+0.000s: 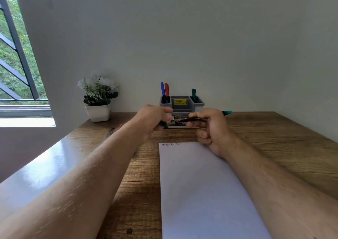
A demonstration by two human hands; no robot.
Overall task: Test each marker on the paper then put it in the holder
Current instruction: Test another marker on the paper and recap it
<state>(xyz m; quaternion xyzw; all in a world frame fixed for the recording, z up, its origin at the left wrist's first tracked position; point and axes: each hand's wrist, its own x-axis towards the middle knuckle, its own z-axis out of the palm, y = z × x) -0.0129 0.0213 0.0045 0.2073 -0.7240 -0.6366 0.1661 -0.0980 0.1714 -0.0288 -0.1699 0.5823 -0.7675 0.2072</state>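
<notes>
Grey holder (200,104): blue marker (162,89), red marker (166,90); green marker (193,94).

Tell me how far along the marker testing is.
Done: blue marker, red marker and dark green marker stand in the grey plastic holder; small doodles mark the white paper. In hand: right hand grips a teal-ended marker, left hand apparently its cap. Left: holder it.

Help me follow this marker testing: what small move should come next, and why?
Probably bring the teal-ended marker in the right hand down to the paper and scribble. The left hand seems to hold its cap; three markers already stand in the holder.
</notes>
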